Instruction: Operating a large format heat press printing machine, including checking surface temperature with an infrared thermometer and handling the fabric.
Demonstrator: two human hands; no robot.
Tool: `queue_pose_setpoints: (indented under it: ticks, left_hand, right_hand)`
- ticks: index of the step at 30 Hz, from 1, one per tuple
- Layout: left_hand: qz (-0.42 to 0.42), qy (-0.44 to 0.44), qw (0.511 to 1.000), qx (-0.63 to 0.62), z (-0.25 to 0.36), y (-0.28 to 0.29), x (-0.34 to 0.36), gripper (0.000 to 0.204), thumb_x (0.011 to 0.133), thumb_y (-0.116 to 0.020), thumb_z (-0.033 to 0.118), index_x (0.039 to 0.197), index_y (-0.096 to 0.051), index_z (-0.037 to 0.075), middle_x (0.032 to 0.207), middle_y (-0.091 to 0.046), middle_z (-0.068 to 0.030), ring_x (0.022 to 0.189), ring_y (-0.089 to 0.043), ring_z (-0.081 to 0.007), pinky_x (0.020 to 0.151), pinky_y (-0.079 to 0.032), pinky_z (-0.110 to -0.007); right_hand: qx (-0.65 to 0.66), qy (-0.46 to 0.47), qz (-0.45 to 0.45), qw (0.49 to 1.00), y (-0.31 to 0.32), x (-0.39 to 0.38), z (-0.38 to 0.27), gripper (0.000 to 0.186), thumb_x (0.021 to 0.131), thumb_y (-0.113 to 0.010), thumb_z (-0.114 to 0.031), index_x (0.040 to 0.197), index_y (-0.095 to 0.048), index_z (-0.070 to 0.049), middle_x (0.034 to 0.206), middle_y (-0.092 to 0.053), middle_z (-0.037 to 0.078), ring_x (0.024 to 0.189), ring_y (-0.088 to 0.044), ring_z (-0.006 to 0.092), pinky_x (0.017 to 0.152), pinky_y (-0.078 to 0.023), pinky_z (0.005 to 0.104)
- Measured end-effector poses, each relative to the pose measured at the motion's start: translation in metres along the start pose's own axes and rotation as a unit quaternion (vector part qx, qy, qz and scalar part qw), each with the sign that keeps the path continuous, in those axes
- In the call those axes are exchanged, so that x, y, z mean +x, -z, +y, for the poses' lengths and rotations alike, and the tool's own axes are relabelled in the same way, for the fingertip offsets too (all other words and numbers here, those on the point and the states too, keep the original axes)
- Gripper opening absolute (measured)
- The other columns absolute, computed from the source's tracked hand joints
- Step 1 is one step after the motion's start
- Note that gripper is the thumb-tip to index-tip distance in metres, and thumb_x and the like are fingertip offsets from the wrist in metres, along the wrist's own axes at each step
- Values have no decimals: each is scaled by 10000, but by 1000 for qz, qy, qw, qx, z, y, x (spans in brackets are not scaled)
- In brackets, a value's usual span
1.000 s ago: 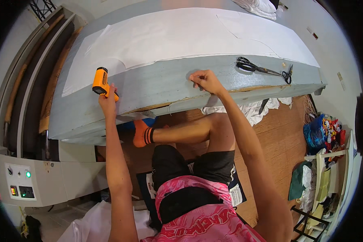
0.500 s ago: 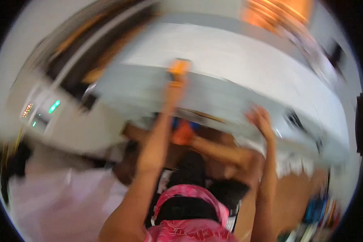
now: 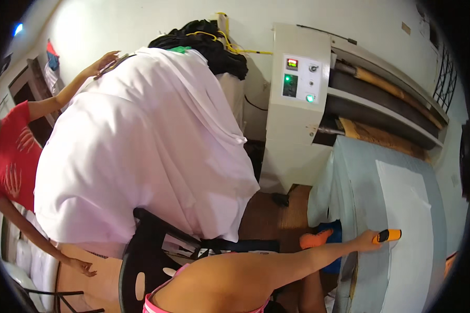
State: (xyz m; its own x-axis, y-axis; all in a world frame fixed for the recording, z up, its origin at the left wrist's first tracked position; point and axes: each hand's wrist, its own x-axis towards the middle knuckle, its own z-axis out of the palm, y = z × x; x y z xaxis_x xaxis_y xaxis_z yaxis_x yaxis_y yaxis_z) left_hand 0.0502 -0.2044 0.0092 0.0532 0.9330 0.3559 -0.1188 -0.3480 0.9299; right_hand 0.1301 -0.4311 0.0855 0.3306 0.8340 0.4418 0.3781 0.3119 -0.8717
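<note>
My left hand (image 3: 368, 241) stretches out to the right and is closed on an orange-and-black handheld tool (image 3: 387, 236); its exact kind does not show. The tool is over a long white sheet (image 3: 410, 198) that lies on a table covered in pale blue-grey cloth (image 3: 363, 193). I cannot tell whether the tool touches the sheet. My right hand is out of view.
A large pile under white cloth (image 3: 141, 130) stands at the left, with a person in a red shirt (image 3: 13, 156) beside it. A black chair (image 3: 141, 250) is near me. Behind the table stands a roller machine (image 3: 297, 115) with lit controls.
The view has swung far to the left, bringing the white cloth pile and the other person in. My right hand has left the view. The orange-and-black tool stays in my left hand.
</note>
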Motion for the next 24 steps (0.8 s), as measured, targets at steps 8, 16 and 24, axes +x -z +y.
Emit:
queue_pose_setpoints:
  ticks: [8,16,24]
  left_hand:
    - [9,-30,996,82,-9,-3,8,384,802,-716,199,1122,-633,2,833,-672,-145,743,-640,-248,717,-508,-388]
    - [-37,26,998,36,10,-8,3,415,806,-733,179,1171,-617,20,858,-653,-108,809,-616,-209,771,-494,-359]
    - [-38,-4,998,43,-23,3,8,614,858,-744,270,1375,-472,80,949,-629,-107,867,-607,-224,786,-485,-373]
  right_hand:
    - [-11,-64,-114,991,207,27,176,516,984,-637,-319,1351,-573,39,1268,-643,204,1107,-607,304,966,-485,395]
    - [-91,-88,-110,986,229,23,201,421,999,-617,-275,1325,-612,-10,1260,-651,191,1128,-607,289,986,-482,355]
    - [-100,-31,-28,994,199,23,168,325,975,-643,-216,1176,-649,40,1168,-675,195,1052,-638,302,941,-525,383]
